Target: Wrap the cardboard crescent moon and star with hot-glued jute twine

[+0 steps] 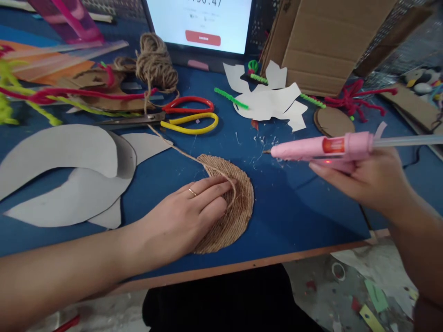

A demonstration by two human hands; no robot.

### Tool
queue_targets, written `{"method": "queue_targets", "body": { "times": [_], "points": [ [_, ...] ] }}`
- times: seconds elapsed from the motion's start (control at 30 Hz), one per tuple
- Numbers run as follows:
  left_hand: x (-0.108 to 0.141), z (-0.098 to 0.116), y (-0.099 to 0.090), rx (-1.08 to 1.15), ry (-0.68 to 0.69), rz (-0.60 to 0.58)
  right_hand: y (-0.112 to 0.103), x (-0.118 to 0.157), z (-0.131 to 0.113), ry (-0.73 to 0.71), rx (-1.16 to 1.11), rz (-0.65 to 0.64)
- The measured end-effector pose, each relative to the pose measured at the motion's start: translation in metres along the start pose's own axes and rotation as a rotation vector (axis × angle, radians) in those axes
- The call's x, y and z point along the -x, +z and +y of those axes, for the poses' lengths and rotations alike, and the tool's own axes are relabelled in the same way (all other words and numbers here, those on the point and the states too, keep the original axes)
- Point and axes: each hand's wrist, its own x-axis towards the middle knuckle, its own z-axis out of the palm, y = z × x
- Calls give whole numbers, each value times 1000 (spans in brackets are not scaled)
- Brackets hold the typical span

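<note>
Left hand [183, 212] hides part of the jute disc [238, 207]; the screen [199, 23] is cut off.

A half-disc of coiled jute twine [233, 207] lies at lower centre, its loose strand [176, 150] running toward the upper left. A pink hot glue gun [321, 147] sits level at right, nozzle pointing left.

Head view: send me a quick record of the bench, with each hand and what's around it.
left hand: flat on a coiled jute twine disc, fingers pressing its twine
right hand: gripping a pink hot glue gun, nozzle pointing left above the blue table
twine strand: runs from a jute twine ball to the disc
nearby: red-and-yellow-handled scissors, grey card cut-outs
</note>
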Motion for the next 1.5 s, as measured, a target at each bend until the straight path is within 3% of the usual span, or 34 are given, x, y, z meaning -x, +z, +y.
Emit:
{"method": "queue_targets", "body": {
  "times": [0.2,0.4,0.5,0.57,0.63,0.7,0.77,0.87,1.0,1.1,1.27,1.37,1.5],
  "points": [
    [-2,-1,-5,-11,55,2,32,3,36,54,-50,44],
    [-1,12,-40,230,-327,176,29,23,49,62,-70,78],
    [-1,20,-60,246,-361,207,12,47,36,157,28,201],
    [-4,25,-69,199,-345,262,1,60,18,136,59,286],
    [-12,29,-74,221,-308,314,-6,65,-3,-49,38,290],
    [-23,29,-77,380,-303,324,-8,61,-22,-265,32,304],
    [-33,28,-81,577,-397,359,-6,51,-37,-366,22,258],
    [-40,28,-90,688,-528,456,-3,32,-50,-359,-88,154],
    [-24,41,-100,529,-535,275,4,6,-63,-180,-513,-114],
    [-10,60,-89,277,-434,160,14,-9,-73,-44,-800,-285],
    [-5,86,-50,182,-162,100,23,-14,-85,54,-1048,-487],
    [-11,91,-35,171,-95,35,18,-6,-90,100,-1154,-542],
    [-18,82,-30,174,19,28,11,6,-93,216,-1367,-575]
  ]
}}
